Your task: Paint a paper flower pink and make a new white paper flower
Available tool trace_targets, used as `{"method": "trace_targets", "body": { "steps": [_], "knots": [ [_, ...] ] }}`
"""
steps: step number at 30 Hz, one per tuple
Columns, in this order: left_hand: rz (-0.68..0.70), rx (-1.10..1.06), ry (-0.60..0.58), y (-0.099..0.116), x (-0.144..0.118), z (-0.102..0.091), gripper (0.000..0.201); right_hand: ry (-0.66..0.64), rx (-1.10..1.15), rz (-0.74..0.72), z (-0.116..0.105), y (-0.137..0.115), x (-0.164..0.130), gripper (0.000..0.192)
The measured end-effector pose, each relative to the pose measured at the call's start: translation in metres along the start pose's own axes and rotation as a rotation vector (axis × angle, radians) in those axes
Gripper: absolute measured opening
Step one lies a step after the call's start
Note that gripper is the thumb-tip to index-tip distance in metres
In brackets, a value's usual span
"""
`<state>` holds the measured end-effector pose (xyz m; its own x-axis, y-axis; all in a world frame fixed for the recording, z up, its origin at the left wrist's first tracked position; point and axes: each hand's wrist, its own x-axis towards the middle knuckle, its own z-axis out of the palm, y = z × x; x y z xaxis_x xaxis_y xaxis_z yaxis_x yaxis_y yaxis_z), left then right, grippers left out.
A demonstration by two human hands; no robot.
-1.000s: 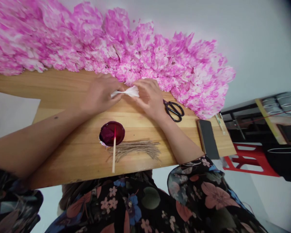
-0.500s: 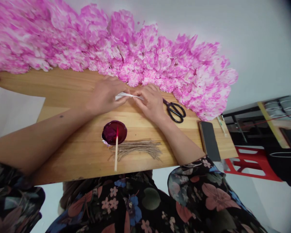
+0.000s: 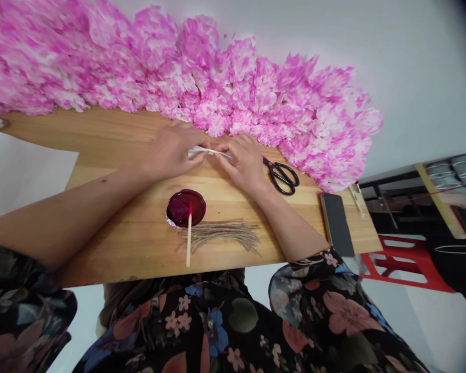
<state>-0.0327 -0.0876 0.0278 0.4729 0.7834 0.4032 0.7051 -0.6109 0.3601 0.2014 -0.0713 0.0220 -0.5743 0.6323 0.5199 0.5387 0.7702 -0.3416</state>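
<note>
Between my two hands is a narrow strip of gathered white paper, pinched thin at its middle. My left hand is closed on its left part, and my right hand grips its right end. Nearer to me stands a small bowl of dark red dye, with a wooden stick resting across its rim, its tip stained red. A bundle of thin brown strings lies beside the bowl. Black-handled scissors rest just right of my right hand, their blades partly hidden.
A thick row of pink and white paper flowers lines the table's back along the wall. White paper sheets lie at the left. A dark phone sits near the table's right end, and a red plastic stool stands beyond it.
Both hands keep hold of the white paper, with the fingers shifted only slightly. The whole view has moved a little; the bowl, stick, strings and scissors lie as before.
</note>
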Motion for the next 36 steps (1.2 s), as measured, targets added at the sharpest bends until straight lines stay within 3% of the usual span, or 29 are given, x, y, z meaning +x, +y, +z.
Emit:
{"method": "trace_targets", "body": {
  "steps": [6,12,14,17,20,22,26,30,36],
  "knots": [
    [-0.02,0.097,-0.034,-0.002,0.003,0.001,0.022,-0.05,0.011,0.042,-0.001,0.005,-0.002,0.047],
    [-0.049,0.126,-0.079,-0.014,0.002,0.003,0.031,0.097,0.099,0.15,-0.029,0.011,0.012,0.051],
    [-0.032,0.123,-0.089,-0.017,0.001,0.004,0.037,-0.019,0.141,0.176,-0.044,0.002,0.015,0.045],
    [-0.07,0.083,-0.063,-0.014,0.001,0.004,0.039,-0.364,0.193,0.165,-0.067,-0.026,0.009,0.029],
    [-0.176,0.017,-0.021,-0.005,0.003,0.004,0.028,-0.691,0.236,0.11,-0.081,-0.055,-0.007,0.02],
    [-0.215,-0.013,-0.001,0.0,0.004,0.002,0.024,-0.786,0.245,0.106,-0.082,-0.068,-0.02,0.018],
    [-0.219,-0.011,0.032,0.004,0.005,-0.001,0.023,-0.808,0.197,0.106,-0.072,-0.079,-0.039,0.013],
    [-0.215,0.006,0.03,0.001,0.003,-0.002,0.028,-0.738,0.121,0.094,-0.062,-0.081,-0.047,0.015],
    [-0.219,0.002,0.015,0.002,0.001,-0.004,0.048,-0.673,0.123,0.178,-0.069,-0.08,-0.052,0.016]
  ]
}}
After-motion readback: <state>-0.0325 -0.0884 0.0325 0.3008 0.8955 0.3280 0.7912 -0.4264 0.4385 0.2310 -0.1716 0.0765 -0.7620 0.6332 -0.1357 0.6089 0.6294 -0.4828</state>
